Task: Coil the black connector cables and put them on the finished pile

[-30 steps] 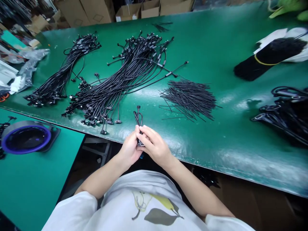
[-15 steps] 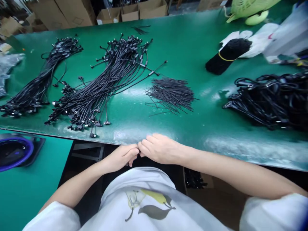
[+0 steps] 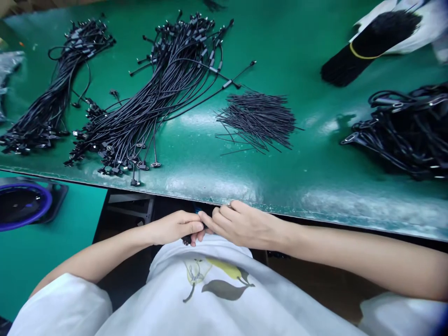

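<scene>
- The black cable plug point(image 3: 186, 240) pokes out below the left hand point(image 3: 173, 227), whose fingers point(image 3: 191, 225) curl closed around it; most of the cable is hidden.
- The right hand point(image 3: 245, 225) lies against the left, its fingers point(image 3: 219, 217) bent over the left fingertips. Whether they grip anything cannot be told.
- Both hands sit just below the front edge of the green bench point(image 3: 280, 46), over the pear-print white T-shirt point(image 3: 217, 284), with a dark gap point(image 3: 168, 212) beside them.
- A bare strip of bench runs along the front edge, between the hands and the cables.
- Nearest the hands, the long black cable bundle point(image 3: 150, 102) reaches toward that edge, its plugs ending close to it.
- Short black wires point(image 3: 257, 121) lie just right of it; a second cable bundle point(image 3: 45, 112) lies left, near the bench's left edge.
- Toward the right edge sit a heap of black cables point(image 3: 406, 135) and a yellow-banded black bundle point(image 3: 367, 46) on white sheeting point(image 3: 399, 32).
- Left of the hands, below the bench, a blue-rimmed round object point(image 3: 24, 205) rests on a teal surface point(image 3: 35, 261).
</scene>
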The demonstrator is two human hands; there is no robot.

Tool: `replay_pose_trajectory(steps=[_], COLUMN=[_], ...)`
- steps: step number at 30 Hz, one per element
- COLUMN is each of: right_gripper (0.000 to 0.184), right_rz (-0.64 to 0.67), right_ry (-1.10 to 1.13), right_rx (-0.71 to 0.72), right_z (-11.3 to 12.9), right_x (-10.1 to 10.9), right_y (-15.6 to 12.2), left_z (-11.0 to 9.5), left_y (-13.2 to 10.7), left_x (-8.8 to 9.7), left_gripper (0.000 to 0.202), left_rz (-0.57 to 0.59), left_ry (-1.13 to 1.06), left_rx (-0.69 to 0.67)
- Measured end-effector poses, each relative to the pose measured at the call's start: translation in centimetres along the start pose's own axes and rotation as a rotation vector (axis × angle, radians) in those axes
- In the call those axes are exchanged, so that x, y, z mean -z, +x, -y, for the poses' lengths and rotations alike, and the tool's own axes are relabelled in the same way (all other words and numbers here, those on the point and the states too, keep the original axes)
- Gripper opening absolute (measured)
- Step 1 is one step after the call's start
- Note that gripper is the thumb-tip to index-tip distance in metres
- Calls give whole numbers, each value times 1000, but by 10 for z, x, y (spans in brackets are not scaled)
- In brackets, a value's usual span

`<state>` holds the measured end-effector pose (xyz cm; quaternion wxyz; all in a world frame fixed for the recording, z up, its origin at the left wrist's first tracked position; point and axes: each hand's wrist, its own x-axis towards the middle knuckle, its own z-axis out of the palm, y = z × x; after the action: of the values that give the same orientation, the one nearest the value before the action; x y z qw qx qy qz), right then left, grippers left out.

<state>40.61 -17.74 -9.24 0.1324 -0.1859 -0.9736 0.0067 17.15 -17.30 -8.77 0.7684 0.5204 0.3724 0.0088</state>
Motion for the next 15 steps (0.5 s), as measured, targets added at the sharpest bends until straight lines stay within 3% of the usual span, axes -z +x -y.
replay_pose_trajectory(steps=[3,6,9,12,15], right_gripper=[36,30,18,11,19], right_rz=[103,209,270,179,13], right_ry=[79,182,180,48,-108], right_rx=[-111,-257,-288,-232,-162], right_z=[6,11,12,7,-4], right_x=[-2,-7,-10,-11,-14], right_y=[-1,-1,-1,-3,-6], left_z=[9,12,7,0,-1], left_y=[2,5,7,11,19], left_x=[-7,-13,-13,-10,-8], left_gripper=[47,38,29,26,23], left_rz=[-73,-248,-300,-293,-338], left_ry=[11,324,654,871,1074], left_rx=[-5,-90,-182,-234,-285])
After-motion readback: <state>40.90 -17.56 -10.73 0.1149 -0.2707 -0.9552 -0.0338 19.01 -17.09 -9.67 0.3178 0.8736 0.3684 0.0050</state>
